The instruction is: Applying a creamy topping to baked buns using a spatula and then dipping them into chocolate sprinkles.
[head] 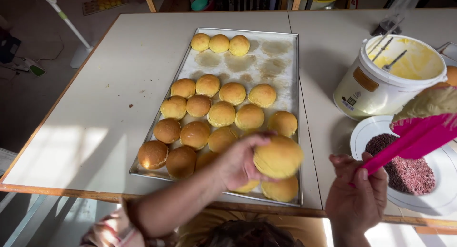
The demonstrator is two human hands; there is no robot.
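Two hands up, both loaded. Left hand [238, 161] wraps a bun [278, 156], fingers curled round its left side and thumb over the top, bun lifted just above the tray's near right corner; it's motion-blurred. Right hand [358, 192] is clenched round the handle of a pink spatula [413, 137], blade raised up and to the right with a lump of pale cream [428, 103] on it, also blurred.

Tray [281, 52], long metal, lies on the table [119, 99] under and beyond the left hand. Roughly fifteen buns in a cluster at the near end, three more in a row at the far edge, greasy bare patches between. One bun sits right below the held one.

Under the spatula: white plate [366, 133] with dark sprinkles [404, 168]. Just beyond it, touching or nearly so, a white tub [371, 90] of yellow spread with utensil handles sticking out.
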